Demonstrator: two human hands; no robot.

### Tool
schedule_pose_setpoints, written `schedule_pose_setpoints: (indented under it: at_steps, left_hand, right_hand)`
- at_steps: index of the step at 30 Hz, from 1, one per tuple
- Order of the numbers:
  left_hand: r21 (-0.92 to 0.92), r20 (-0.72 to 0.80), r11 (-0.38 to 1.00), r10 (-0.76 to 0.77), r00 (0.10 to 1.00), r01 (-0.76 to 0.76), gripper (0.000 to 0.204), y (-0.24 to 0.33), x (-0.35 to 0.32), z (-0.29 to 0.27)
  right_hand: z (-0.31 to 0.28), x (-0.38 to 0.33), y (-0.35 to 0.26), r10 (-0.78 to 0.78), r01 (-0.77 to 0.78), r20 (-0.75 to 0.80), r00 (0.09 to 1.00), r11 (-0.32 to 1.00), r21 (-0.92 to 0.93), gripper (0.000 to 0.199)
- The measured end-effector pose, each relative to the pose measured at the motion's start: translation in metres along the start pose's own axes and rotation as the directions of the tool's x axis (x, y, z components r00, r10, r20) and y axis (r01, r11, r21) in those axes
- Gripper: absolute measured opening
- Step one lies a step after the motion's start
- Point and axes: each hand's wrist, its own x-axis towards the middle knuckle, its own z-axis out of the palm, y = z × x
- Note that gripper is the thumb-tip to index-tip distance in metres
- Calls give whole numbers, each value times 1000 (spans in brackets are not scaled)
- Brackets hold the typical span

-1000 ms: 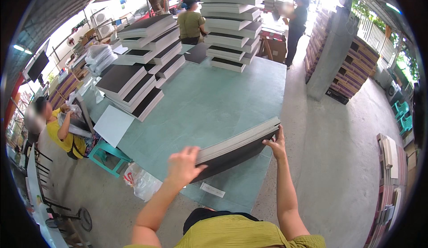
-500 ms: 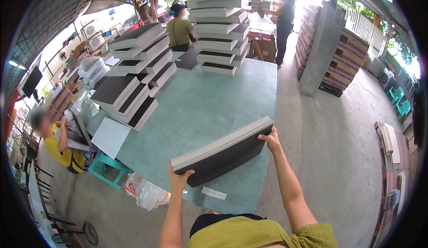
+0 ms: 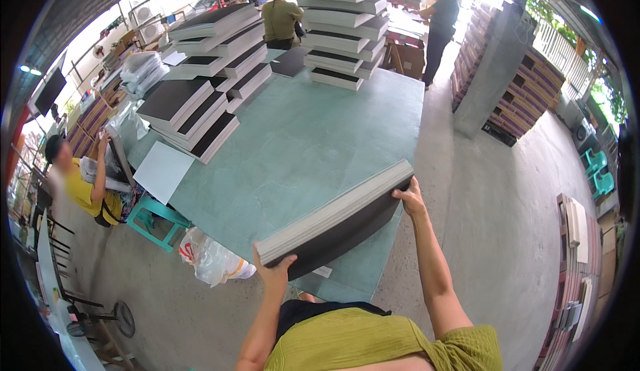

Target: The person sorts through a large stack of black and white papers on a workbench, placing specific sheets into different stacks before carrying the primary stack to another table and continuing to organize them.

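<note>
A thick stack of sheets [image 3: 347, 232], dark on its broad face and pale along its layered edge, is tilted on edge between my hands over the table's near end. My left hand [image 3: 272, 269] grips its left end, thumb on the dark face. At the opposite end my right hand [image 3: 410, 198] is closed round the corner in the same way. The green tabletop [image 3: 293, 144] lies beneath and beyond it. A small pale label strip [image 3: 323, 272] on the table is partly covered by the stack. My fingers behind the stack are hidden.
Black-topped stacks stand in a staggered pile [image 3: 190, 121] at the table's left and a taller pile [image 3: 340, 44] at its far end. A white sheet [image 3: 164, 171] overhangs the left edge, near a green stool [image 3: 157, 221] and a person in yellow [image 3: 93, 188]. A concrete pillar [image 3: 490, 71] rises at right.
The held stack has tipped a little and now covers more of the label strip. Both hands keep their grip. My view has shifted, and the person in yellow has raised an arm slightly.
</note>
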Motion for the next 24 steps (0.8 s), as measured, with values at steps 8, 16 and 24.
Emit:
schedule_pose_setpoints:
  at_steps: [8,16,24]
  left_hand:
    - [7,172,977,207,963,-212,97,29,-4,-5]
    - [607,793,484,-319,519,-630,111,155,65,9]
    - [571,821,423,-299,487,-703,97,137,63,56]
  right_hand:
    - [-13,-2,22,23,-26,47,999,997,72,97]
    - [-13,-1,21,12,-13,-14,1000,1000,-19,102]
    - [-8,-7,26,19,-21,-46,999,999,-30,98]
